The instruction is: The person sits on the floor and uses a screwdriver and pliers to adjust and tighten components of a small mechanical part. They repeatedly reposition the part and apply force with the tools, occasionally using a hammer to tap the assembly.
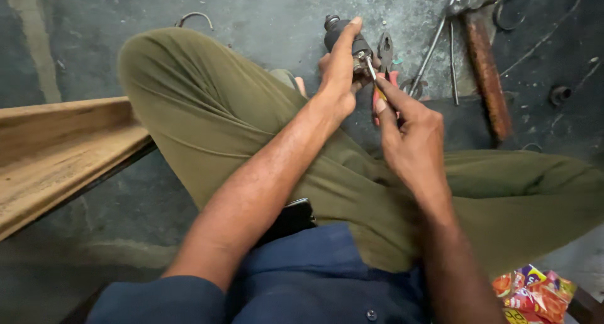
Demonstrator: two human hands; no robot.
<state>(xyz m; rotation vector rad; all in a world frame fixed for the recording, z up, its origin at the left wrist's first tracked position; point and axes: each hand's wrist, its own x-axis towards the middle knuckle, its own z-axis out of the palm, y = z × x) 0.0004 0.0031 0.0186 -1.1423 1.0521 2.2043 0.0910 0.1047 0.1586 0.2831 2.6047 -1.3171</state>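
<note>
Blue shirt cloth (314, 286) fills the bottom of the view, with the person's bent legs in olive trousers (207, 110) spread above it and a dark wallet-like thing (292, 218) tucked at the waist. Beyond the knees, above the concrete floor (264, 9), the left hand (340, 78) is wrapped around a dark cylindrical metal part (343, 34), forefinger stretched along its side. The right hand (409, 135) is closed in a narrow pinch on a small screwdriver (372, 72) with a yellow and red handle, its tip set into the fitting at the near end of the part.

Nothing but the fingers steadies the part, so it seems likely that a hard push or twist could make the tip slip out of its seat and jab the left palm or thumb, which sit just beside the blade. A slip could also turn the part in the grip or drop it to the floor between the legs. Any small screw or clip worked loose would be hard to find on the dark, stained concrete.

Pliers (385, 47) lie just beside the hands on the floor. Farther right rest a hammer (484, 66) with a rusty brown handle and some thin metal rods (434, 47), near enough to catch an elbow. A wooden plank (56, 154) runs along the left, crowding that knee. Bright snack wrappers (531, 296) lie at the lower right, and a small metal ring (194, 17) sits behind the left knee
</note>
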